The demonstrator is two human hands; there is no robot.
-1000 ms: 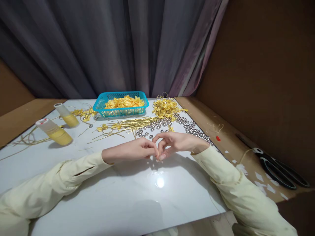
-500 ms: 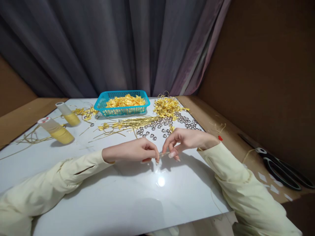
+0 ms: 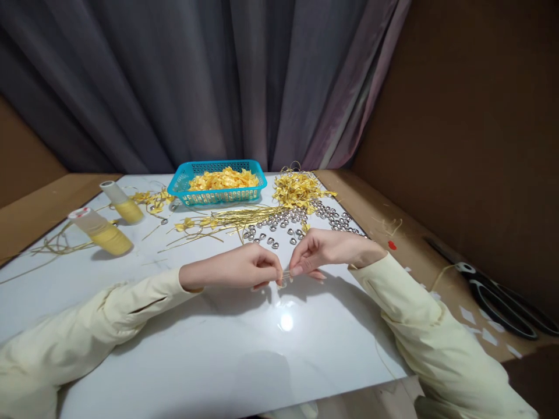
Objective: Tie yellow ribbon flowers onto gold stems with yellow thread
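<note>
Fingertips of the left hand and right hand pinched together from both sides on a short, thin gold strip, held just above the middle of the glossy white tabletop. Best kept taut between both pinches, close to the surface, with small moves only, since the strip looks slippery and thin.

Near the left edge, two translucent bottles lying tilted, yellow inside. Toward the far edge, a teal slotted plastic basket heaped with crinkled yellow ribbon bows. Before it, a fan of straight gold strips. Toward the far right corner, a tangle of yellow ribbon and scattered small shiny silver pieces. Off the right edge, on brown board, black-handled scissors.
</note>
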